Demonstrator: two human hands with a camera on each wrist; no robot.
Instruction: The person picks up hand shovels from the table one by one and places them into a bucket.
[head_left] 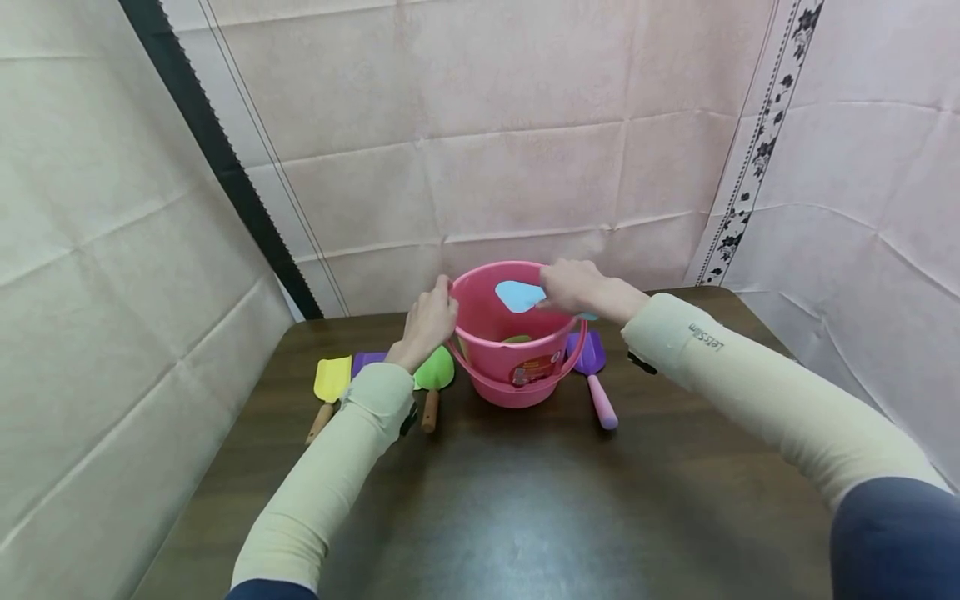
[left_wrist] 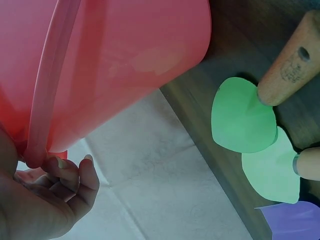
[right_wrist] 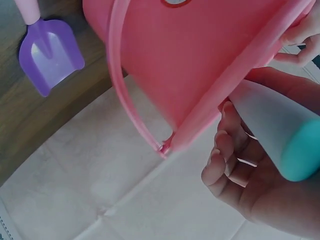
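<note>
My left grip (head_left: 431, 321) pinches the pink bucket (head_left: 495, 361), right grip (head_left: 573, 287) clasps the blue scoop (head_left: 517, 296): loading, I'd judge, calling for lowering, then release.

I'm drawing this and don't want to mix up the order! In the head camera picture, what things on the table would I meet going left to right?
Yellow shovel → purple thing, partly hidden → green shovel → pink bucket → purple shovel with a pink handle.
</note>
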